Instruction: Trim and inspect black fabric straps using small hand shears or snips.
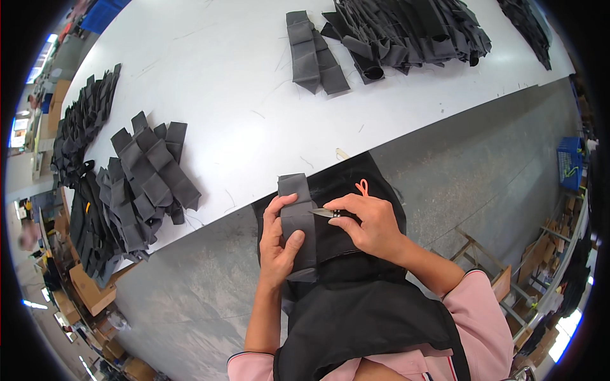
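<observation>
Fabric comes first: the left hand [277, 238] clamps a folded grey cloth strip [298, 225] upright over the lap, thumb across its lower front and fingertips curled round its left edge. The right hand [373, 223] is closed on small thread snips [330, 213], whose metal tips point toward nine o'clock and touch or nearly touch the strip's right edge; I cannot tell which from this angle. An orange loop [362, 187] stands at twelve o'clock from the right knuckles and may belong to the snips.

Risk lies in how near the blade tips sit to the left thumb: a slip toward nine o'clock could nick skin, and a bite taken too deep would probably cut the cloth itself. The strip is soft and limp, so it may sag or twist if the pinch loosens.

Beneath both hands lies a black apron [356, 317], smooth and matte, over pink sleeves. Beyond, at twelve o'clock, runs a white table [229, 95], hard and scuffed with thin marks. At ten o'clock on it lies a fanned heap of grey strips [149, 181], pleated and overlapping like shingles. Farther out at one o'clock lie a short row of grey strips [314, 54] and a darker, looser black pile [413, 32], some pieces rolled into tubes
</observation>
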Demonstrator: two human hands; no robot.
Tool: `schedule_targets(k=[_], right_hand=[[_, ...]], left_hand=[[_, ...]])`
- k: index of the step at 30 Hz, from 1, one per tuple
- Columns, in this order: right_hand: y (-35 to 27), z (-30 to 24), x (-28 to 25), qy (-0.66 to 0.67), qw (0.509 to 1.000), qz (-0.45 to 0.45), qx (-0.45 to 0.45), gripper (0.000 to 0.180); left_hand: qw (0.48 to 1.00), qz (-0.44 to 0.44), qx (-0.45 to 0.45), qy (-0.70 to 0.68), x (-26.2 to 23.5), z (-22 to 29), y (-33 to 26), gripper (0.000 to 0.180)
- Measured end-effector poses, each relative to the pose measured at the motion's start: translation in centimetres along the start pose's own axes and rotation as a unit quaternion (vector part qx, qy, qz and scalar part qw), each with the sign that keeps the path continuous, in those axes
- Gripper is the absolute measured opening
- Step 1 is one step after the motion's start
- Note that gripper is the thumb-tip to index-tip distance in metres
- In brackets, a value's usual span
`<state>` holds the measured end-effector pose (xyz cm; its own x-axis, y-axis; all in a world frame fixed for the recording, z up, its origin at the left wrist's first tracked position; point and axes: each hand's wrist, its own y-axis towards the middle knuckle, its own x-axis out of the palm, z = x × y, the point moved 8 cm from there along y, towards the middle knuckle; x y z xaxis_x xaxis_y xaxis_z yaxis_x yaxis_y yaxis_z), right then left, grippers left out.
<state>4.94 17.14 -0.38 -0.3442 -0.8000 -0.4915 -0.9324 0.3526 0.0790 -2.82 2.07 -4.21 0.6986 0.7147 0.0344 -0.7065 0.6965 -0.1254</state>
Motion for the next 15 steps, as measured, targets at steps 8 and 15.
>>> schedule_targets(k=[8, 15], right_hand=[[-0.2, -0.1, -0.4, 0.033, 0.999, -0.004, 0.021, 0.021], [-0.6, 1.3, -0.2, 0.084, 0.993, -0.02, 0.079, 0.021]], left_hand=[[1.0, -0.005, 0.015, 0.025, 0.2, 0.7, 0.3, 0.028], [0.999, -0.004, 0.013, 0.031, 0.1, 0.7, 0.4, 0.028]])
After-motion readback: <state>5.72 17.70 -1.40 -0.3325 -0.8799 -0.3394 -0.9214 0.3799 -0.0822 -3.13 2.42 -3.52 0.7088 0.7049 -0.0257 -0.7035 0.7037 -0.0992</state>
